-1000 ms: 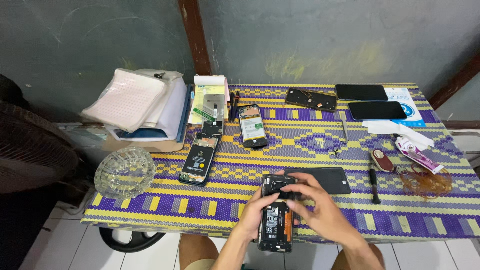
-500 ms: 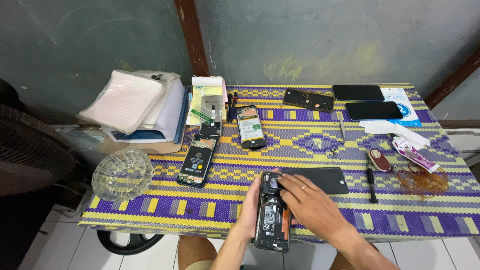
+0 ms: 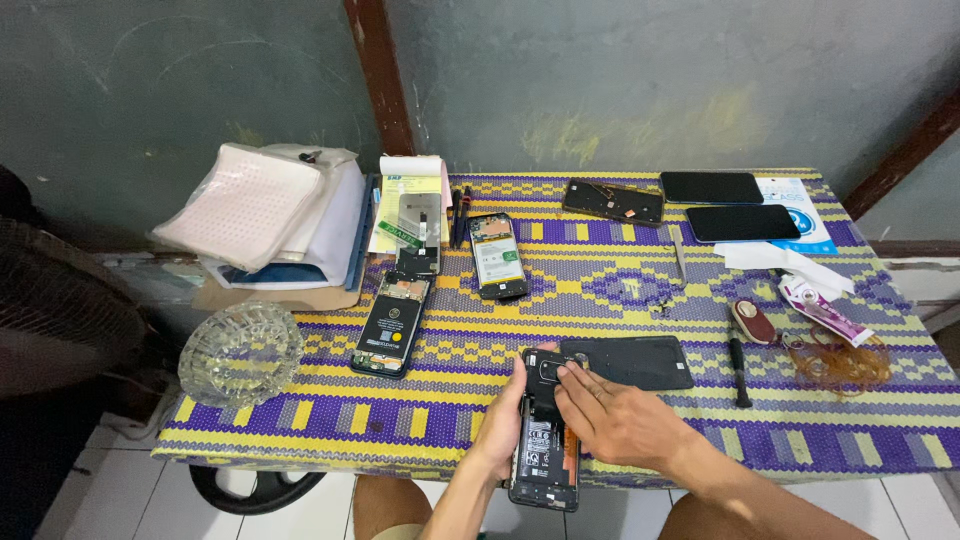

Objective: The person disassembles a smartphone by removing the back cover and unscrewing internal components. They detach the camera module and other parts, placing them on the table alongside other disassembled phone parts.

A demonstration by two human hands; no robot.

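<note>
Soft even daylight, faint shadows, sharp centre, wide-angle bending at edges, dim left side

A purple and yellow woven mat [image 3: 640, 290] covers the table. Near its left edge stands a clear glass ashtray [image 3: 240, 352], and behind that rests a stack of white padded envelopes [image 3: 265, 215] next to a yellow notepad [image 3: 405, 200]. An opened phone with its battery showing [image 3: 390, 322] lies near the ashtray, and another phone with a lit screen [image 3: 498, 254] lies just behind it. Two dark phones [image 3: 735, 205] sit at the far right corner beside a blue and white sheet [image 3: 805, 215]. Farther forward lie a black screwdriver [image 3: 738, 368] and a heap of orange rubber bands [image 3: 838, 362].
</note>
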